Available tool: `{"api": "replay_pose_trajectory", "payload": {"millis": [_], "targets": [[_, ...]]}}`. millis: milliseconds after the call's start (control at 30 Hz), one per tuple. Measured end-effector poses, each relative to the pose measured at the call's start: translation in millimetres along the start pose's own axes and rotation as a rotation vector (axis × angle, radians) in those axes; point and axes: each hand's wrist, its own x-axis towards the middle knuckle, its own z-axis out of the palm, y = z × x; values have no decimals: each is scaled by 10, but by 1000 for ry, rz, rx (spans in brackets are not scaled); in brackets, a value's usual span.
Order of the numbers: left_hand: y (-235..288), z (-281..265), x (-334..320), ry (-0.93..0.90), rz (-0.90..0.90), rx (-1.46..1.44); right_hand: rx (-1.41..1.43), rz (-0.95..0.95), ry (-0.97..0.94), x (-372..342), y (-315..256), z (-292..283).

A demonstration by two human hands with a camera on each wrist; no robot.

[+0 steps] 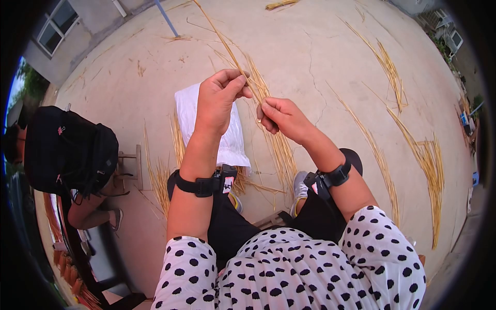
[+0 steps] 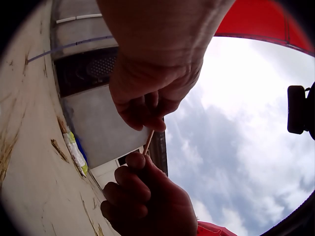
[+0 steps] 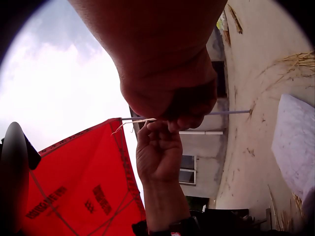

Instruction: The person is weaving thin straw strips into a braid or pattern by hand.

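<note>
1. a thin, long golden straw stalk (image 1: 222, 39) is held in the air between two bare hands, above a pale concrete floor (image 1: 320, 57).
2. the left hand (image 1: 221, 101) pinches the stalk between thumb and fingers, farther out than the other hand; the stalk runs on past it, slanting away towards the top of the head view.
3. the right hand (image 1: 283, 118) pinches the stalk near its lower end, its other fingers curled in; the left wrist view shows a short length of stalk between the two hands.
4. beneath the hands, a white crinkled cloth or sack (image 1: 235, 137) lies over straw, whose stalks show along its edges.
5. just beside it, a long loose pile of yellow straw (image 1: 279, 150) stretches over the floor, partly under the right hand in the head view.
6. farther to the right lie several thin yellow straw bundles (image 1: 434, 170), spread apart.
7. at the left, a second person with a black backpack (image 1: 72, 150) is near a small wooden stool (image 1: 138, 168).
8. a red canopy with dark lettering (image 3: 93, 187) shows overhead in the right wrist view.
</note>
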Motion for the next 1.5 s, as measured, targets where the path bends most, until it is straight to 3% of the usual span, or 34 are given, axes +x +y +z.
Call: {"api": "replay_pose_trajectory", "payload": {"millis": [167, 767, 833, 900, 1033, 1167, 1300, 1500], "targets": [[13, -19, -3, -12, 4, 9, 164, -4, -21, -11, -43, 16], [0, -41, 18, 58, -64, -126, 215, -60, 43, 0, -107, -6], [-33, -72, 28, -79, -175, -303, 284, -50, 7, -7, -86, -21], [-69, -42, 15, -59, -187, -296, 352, -40, -30, -8, -83, -22], [-79, -16, 6, 23, -176, -256, 361, -30, 17, -14, -108, -18], [-22, 73, -19, -31, -191, -283, 294, -38, 119, -1, -90, 4], [-78, 85, -41, -29, -151, -110, 295, -56, 108, 10, -72, -21], [-86, 82, -19, 41, -59, 115, 58, -120, 241, 56, -14, -5]]}}
